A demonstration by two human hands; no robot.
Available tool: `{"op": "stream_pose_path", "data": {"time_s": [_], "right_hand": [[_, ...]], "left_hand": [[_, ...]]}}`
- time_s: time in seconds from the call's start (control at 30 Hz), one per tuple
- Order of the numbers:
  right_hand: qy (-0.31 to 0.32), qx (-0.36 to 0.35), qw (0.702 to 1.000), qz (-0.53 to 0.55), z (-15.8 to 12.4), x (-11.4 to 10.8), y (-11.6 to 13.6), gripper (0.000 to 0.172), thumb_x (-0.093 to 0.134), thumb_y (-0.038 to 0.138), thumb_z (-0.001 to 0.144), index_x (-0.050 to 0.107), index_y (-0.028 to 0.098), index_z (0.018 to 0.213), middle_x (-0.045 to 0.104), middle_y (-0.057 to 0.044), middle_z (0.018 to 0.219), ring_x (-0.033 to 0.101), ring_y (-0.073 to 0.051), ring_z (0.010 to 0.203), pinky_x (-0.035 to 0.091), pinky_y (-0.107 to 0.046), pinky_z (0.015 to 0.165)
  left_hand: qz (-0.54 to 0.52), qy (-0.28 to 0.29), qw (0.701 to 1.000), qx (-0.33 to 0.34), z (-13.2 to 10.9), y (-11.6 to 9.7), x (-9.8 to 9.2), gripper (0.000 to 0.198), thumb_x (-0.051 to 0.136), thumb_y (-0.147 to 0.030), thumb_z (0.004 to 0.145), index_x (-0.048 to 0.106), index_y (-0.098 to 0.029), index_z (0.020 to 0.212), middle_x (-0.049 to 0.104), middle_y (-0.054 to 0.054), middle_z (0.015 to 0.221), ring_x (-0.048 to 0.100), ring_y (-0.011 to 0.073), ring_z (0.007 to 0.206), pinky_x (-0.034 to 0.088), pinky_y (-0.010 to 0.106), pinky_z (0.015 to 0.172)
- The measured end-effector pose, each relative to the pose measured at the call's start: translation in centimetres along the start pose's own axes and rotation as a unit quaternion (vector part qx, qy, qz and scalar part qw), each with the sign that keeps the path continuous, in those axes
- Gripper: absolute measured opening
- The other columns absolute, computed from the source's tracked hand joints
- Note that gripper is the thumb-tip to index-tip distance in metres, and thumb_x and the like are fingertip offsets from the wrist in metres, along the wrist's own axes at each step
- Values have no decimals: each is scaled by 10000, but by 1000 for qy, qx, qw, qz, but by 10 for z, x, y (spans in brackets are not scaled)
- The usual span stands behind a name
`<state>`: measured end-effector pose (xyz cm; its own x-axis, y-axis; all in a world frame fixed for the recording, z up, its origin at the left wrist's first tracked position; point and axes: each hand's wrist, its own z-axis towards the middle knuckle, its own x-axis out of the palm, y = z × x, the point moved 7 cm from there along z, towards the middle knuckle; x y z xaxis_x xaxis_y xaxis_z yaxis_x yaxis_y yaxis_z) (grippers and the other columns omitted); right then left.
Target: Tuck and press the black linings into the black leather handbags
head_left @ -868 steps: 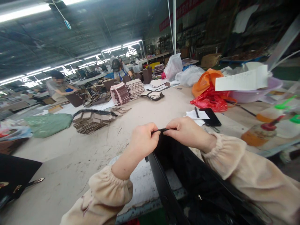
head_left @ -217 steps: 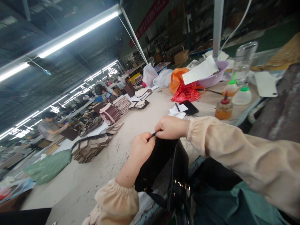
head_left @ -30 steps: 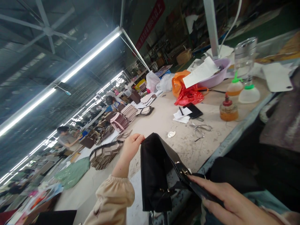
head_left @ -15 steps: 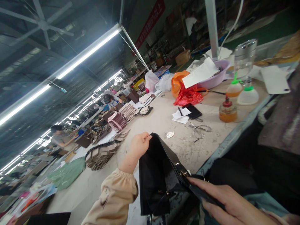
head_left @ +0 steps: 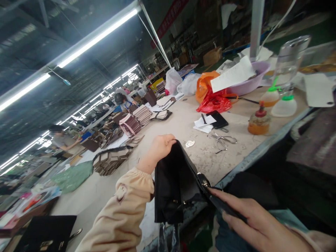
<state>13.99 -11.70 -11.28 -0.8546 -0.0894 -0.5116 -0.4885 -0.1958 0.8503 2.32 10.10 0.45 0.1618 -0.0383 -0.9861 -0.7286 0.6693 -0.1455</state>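
Observation:
A black handbag [head_left: 168, 189] with gold-coloured metal fittings hangs between my hands over the table's near edge. My left hand [head_left: 162, 149] pinches its upper far corner, the sleeve gathered at the wrist. Lower right, my right hand [head_left: 252, 218] grips another dark edge of the bag, the thumb below and fingers flat along the top, close to a metal fitting. Clear plastic strips dangle from the bag's underside. At the lower left lies a second black bag piece [head_left: 46, 231] with a gold-coloured clasp.
On the table [head_left: 173, 120] lie scissors [head_left: 223, 140], a black phone-like slab [head_left: 219, 119] and a red plastic bag [head_left: 214, 102]. Bottles, including an amber one [head_left: 258, 122], stand at the right. Stacked brown pieces [head_left: 111, 161] and a green plastic bag [head_left: 73, 176] lie left. People sit farther back.
The view has shifted, bringing more of the second black bag piece into sight at lower left. Both hands keep their hold on the handbag, appearing slightly higher in the picture.

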Motion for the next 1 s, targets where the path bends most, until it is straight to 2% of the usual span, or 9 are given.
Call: {"op": "stream_pose_path", "data": {"time_s": [0.13,0.23,0.27,0.37,0.47,0.57,0.73,0.87,1.0], "right_hand": [[-3,-11,1000,18,2,-1,2,506,479,332,868,417,270,1367,593,-30,1250,616,-181,1035,494,-246,882],[-15,-13,999,27,1,-3,4,515,504,331,852,432,270,1358,597,-27,1244,619,-188,1032,495,-243,879],[-16,-16,999,35,1,-3,5,519,501,325,853,424,269,1363,600,-26,1240,621,-184,1029,493,-237,880],[-8,-23,998,62,2,-1,11,530,474,298,858,396,259,1380,606,-30,1233,628,-181,1015,489,-242,886],[7,5,997,75,4,8,16,534,478,312,833,435,235,1360,679,-55,1092,661,-194,907,523,-276,832],[68,44,991,106,7,30,25,542,458,299,820,446,210,1355,707,-46,844,661,-178,770,537,-285,773],[163,-12,976,142,18,65,55,580,503,234,747,486,165,1322,664,-74,1000,614,-205,924,474,-286,856],[191,-69,957,205,25,71,70,496,486,142,704,565,181,1193,648,4,851,604,-140,747,463,-181,689],[181,-65,959,209,25,65,68,398,487,153,701,593,182,1084,631,31,786,576,-113,679,433,-153,619]], "left_hand": [[-46,-31,997,-61,-9,17,-5,238,522,-281,821,652,-175,990,707,52,916,631,173,866,445,262,823],[-72,-57,979,-179,-45,38,-11,494,563,-407,791,535,-147,1209,685,102,1044,625,215,956,442,311,879],[-76,-67,968,-230,-62,45,-11,530,571,-443,775,538,-138,1206,681,117,1049,621,236,971,441,330,880],[-157,-66,942,-288,-111,48,1,423,527,-482,788,630,-151,1030,701,75,937,636,227,881,476,290,746],[-217,-71,925,-304,-138,47,14,359,461,-464,815,649,-160,786,662,18,665,604,180,636,433,251,539],[-187,-86,933,-296,-132,47,13,257,478,-352,794,657,-167,778,656,3,649,583,167,615,410,245,542],[-28,-82,961,-264,-90,46,0,274,447,-323,817,673,-181,882,686,39,740,594,177,687,381,251,582],[38,-77,962,-257,-66,43,-4,308,436,-364,835,668,-171,776,669,69,699,578,184,658,342,263,563],[89,-78,960,-254,-58,39,-6,316,414,-339,850,644,-184,700,662,79,695,576,191,678,334,275,593]]}}
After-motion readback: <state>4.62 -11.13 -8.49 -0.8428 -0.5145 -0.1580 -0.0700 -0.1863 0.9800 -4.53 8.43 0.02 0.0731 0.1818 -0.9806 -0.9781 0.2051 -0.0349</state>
